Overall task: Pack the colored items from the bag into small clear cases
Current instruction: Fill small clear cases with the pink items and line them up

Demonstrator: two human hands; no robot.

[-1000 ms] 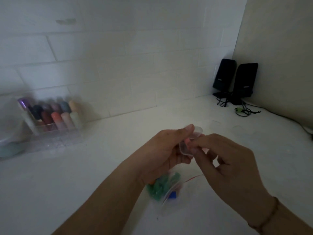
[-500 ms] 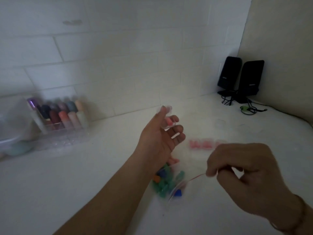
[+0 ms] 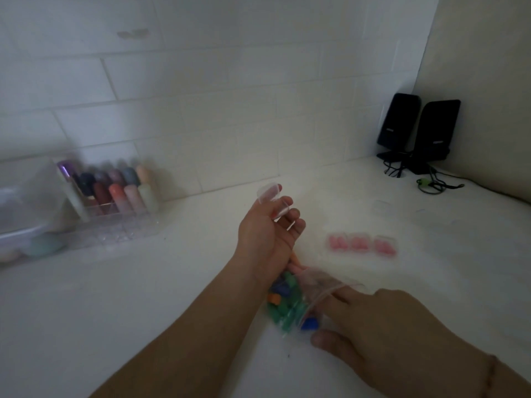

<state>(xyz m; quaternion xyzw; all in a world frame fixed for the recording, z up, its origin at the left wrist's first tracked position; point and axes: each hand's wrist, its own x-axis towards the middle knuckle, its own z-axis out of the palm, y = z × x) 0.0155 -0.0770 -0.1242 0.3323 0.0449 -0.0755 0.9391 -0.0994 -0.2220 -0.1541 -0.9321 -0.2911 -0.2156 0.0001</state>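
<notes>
Small clear plastic case point(image 3: 273, 203) sat open in the raised left hand point(image 3: 268, 234), ready for filling, while the right hand's point(image 3: 382, 326) fingers reached into the clear zip bag point(image 3: 298, 300) of coloured pieces mid-tabletop.

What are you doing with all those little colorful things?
A person is packing small colored pieces into tiny clear cases. The left hand holds an open clear case up above the white counter. The right hand reaches its fingers into the mouth of the plastic bag of green, blue and orange pieces. Three cases with pink pieces already sit in a row on the counter.
</notes>
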